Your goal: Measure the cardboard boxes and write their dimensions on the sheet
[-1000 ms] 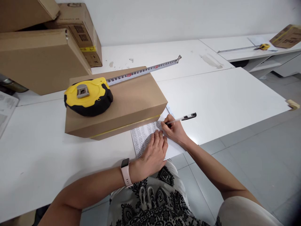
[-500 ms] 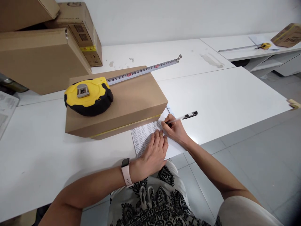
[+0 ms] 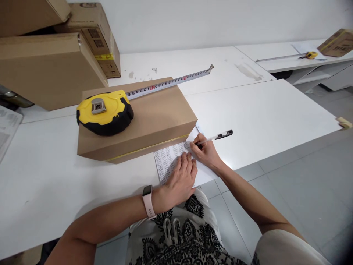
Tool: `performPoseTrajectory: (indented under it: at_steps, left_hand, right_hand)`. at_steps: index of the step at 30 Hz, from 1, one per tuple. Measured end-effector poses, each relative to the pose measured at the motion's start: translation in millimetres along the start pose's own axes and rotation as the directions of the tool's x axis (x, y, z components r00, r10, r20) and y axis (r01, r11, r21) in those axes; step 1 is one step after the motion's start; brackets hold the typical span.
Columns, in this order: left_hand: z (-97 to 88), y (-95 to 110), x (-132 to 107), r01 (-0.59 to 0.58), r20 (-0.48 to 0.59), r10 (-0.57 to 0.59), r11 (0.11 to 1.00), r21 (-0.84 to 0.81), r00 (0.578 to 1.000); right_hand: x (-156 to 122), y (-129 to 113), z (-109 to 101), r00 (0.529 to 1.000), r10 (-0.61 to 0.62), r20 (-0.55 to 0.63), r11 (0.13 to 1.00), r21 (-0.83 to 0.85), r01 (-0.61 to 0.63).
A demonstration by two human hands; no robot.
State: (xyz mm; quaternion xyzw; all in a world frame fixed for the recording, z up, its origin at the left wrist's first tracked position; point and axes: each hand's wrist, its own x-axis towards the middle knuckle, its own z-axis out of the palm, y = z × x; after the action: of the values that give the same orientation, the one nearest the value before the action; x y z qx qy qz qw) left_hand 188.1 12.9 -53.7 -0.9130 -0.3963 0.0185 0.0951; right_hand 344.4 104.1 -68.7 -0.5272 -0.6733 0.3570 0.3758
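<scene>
A pen [image 3: 215, 137] with a clear barrel and black ends is pinched in my right hand [image 3: 205, 150], its lower end down at a sheet of paper [image 3: 164, 162] bearing columns of handwriting. My left hand [image 3: 180, 178] lies flat on that sheet, fingers stretched out and holding nothing. Just beyond the paper sits a closed brown cardboard box [image 3: 154, 125]. On top of it rests a yellow and black tape measure [image 3: 104, 112], with its metal blade [image 3: 168, 83] drawn out to the right past the box edge. The pen tip is hidden by my fingers.
Several cardboard boxes [image 3: 52, 70] are stacked at the back left by the wall. The white table [image 3: 248, 117] runs to the right, its front edge close to my lap. A second tape measure [image 3: 311, 55] and a box [image 3: 336, 42] lie far right. Printed paper [image 3: 8, 129] is at left.
Both hands, the pen and the paper look almost unmoved. The view has shifted very slightly.
</scene>
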Motion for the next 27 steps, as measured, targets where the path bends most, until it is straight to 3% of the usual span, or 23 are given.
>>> performPoseTrajectory:
  at_steps: [9,27]
  left_hand:
    - [-0.7,-0.2,0.4,0.008,0.035,-0.006,0.998,-0.058,0.999]
    - [-0.3,0.0,-0.8,-0.002,0.024,0.002,1.0,-0.023,1.0]
  right_hand:
    - [0.2,-1.7,-0.7,0.999,0.011,-0.033,1.0,-0.007,-0.011]
    - [1.4,0.1,-1.3,1.0,-0.014,-0.026,0.999,-0.053,0.012]
